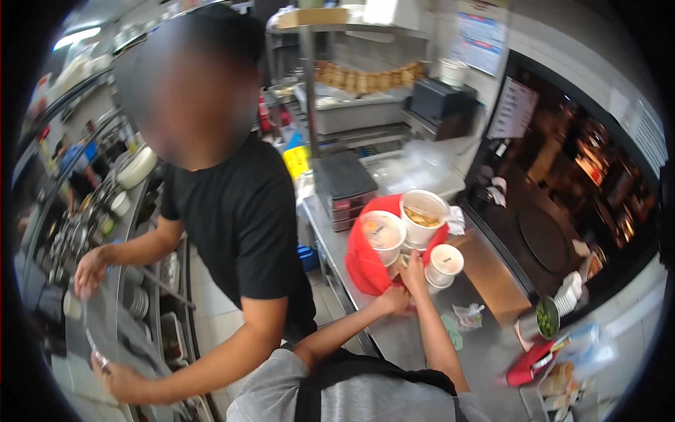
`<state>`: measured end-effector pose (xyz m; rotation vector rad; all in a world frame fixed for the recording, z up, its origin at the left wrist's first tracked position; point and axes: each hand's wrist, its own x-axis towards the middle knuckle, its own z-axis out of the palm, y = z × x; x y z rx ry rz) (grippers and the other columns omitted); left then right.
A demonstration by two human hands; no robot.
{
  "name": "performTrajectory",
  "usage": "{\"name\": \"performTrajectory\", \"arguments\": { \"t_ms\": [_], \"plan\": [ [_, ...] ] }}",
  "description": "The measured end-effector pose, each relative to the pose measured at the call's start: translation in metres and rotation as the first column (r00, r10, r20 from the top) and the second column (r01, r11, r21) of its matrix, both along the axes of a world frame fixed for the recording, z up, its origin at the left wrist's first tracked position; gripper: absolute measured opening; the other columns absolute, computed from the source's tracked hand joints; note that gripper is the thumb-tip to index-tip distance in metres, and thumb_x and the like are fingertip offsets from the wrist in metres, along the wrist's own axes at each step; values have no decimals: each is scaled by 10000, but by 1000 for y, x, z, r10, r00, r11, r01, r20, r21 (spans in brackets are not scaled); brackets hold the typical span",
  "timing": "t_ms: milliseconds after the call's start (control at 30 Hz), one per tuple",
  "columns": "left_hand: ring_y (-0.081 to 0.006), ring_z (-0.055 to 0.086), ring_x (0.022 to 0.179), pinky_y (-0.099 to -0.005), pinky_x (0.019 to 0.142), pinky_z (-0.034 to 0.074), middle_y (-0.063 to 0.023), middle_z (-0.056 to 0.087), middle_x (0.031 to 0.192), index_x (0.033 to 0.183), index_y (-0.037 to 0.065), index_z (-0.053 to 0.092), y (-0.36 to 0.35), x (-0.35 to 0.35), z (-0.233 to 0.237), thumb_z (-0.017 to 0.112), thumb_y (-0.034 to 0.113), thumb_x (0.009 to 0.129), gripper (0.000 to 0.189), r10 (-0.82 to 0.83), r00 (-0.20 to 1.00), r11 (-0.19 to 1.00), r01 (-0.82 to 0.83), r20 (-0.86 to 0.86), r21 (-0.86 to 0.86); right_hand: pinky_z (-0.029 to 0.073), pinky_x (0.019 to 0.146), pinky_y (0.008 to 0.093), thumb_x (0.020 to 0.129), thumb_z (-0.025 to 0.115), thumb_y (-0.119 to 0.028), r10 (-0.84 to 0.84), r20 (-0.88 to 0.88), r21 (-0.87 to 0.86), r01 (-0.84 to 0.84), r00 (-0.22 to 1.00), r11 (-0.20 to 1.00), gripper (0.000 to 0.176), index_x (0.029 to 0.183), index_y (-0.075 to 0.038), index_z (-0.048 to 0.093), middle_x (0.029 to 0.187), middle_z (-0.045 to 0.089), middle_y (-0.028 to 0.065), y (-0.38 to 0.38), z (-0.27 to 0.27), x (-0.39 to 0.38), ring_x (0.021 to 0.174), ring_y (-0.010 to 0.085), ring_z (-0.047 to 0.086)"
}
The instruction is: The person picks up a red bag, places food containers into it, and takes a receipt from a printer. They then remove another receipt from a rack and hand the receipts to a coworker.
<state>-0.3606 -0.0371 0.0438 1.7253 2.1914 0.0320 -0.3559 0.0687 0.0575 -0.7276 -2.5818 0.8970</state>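
A red plastic bag point(358, 264) lies spread on the steel counter, with white round takeaway tubs on and beside it. One lidded tub point(383, 231) sits at the left, and an open-looking tub with yellowish food point(424, 219) stands behind. A smaller lidded tub point(446, 264) is to the right. My left hand point(396, 300) is closed at the bag's near edge, seemingly gripping the red plastic. My right hand point(413, 273) reaches between the tubs, fingers curled around something small and pale that I cannot make out.
At my left stands a co-worker in a black shirt point(239, 232), hands over the opposite counter. Black drawers point(342, 184) sit behind the bag. Crumpled clear plastic point(467, 316) and a metal pot of greens point(540, 320) are to the right, near a pass-through window point(545, 225).
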Motion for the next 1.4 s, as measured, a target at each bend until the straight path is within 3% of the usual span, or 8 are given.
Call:
{"name": "performTrajectory", "arguments": {
  "t_ms": [100, 333, 533, 833, 967, 1133, 1267, 1400],
  "plan": [
    [-325, 436, 1180, -496, 942, 357, -206, 498, 1231, 1205, 10, 516, -15, 12, 21, 641, 430, 746, 634, 51, 998, 998, -50, 33, -27, 443, 861, 440, 789, 633, -152, 145, -280, 298, -57, 949, 953, 637, 1301, 27, 298, 1243, 400, 287, -18, 5, 25, 1094, 421, 461],
    [-340, 611, 871, -446, 787, 463, -210, 639, 928, 948, -45, 634, -55, 94, 69, 627, 379, 771, 459, -233, 942, 955, 268, 240, -125, 479, 645, 292, 800, 630, -128, 315, -327, -220, -396, 891, 892, 278, 1047, -25, 553, 872, 572, 107, -54, -8, 102, 697, 175, 574],
    [-292, 626, 818, -395, 734, 466, -172, 654, 850, 876, -32, 654, -93, 153, 72, 579, 352, 809, 396, -275, 862, 944, 326, 427, -51, 489, 652, 261, 854, 604, -144, 769, -45, -734, -543, 638, 407, 210, 1016, -11, 597, 828, 624, 67, -118, -25, 144, 742, 127, 604],
    [-215, 618, 789, -318, 729, 462, -111, 647, 866, 1006, 41, 627, -203, 161, 33, 557, 200, 869, 222, -119, 871, 737, -243, 476, 630, 412, 923, 303, 931, 329, -510, 754, -437, -892, -132, 490, -432, 655, 1174, 76, 492, 1149, 564, 182, -182, 1, 156, 1059, 219, 548],
    [-254, 620, 860, -355, 772, 473, -122, 651, 912, 1070, 57, 603, -246, 167, 30, 537, 234, 883, 266, 96, 807, 769, -432, 582, 472, 336, 1007, 341, 934, 193, -545, 795, -292, -954, -221, 531, -203, 750, 1211, 98, 462, 1212, 522, 193, -189, 28, 173, 1144, 249, 492],
    [-345, 576, 943, -422, 809, 464, -169, 623, 993, 1120, 62, 560, -311, 184, 19, 517, 297, 883, 337, 486, 745, 630, -661, 457, 407, 382, 948, 382, 815, 620, -332, 467, -114, -153, -480, 877, 864, 407, 1088, -30, 615, 1092, 606, 163, -87, -28, 183, 1045, 277, 554],
    [-335, 578, 952, -415, 820, 464, -155, 613, 1035, 1122, 66, 559, -360, 210, 25, 517, 291, 881, 332, 597, 665, 523, -747, 449, 410, 151, 1047, 561, 840, 502, -452, -295, 251, 566, 107, 922, 818, 571, 1316, -142, 440, 1430, 266, 181, -41, -20, 243, 1341, 340, 191],
    [-337, 574, 947, -421, 812, 464, -152, 609, 1025, 1127, 75, 551, -400, 249, 33, 516, 297, 881, 333, 657, 641, 502, -765, 396, 404, 114, 1046, 585, 898, 402, -454, -421, 402, 360, 282, 813, 889, 591, 1405, -179, 271, 1487, 124, 134, -18, -68, 277, 1376, 295, 86]
  ]
}}
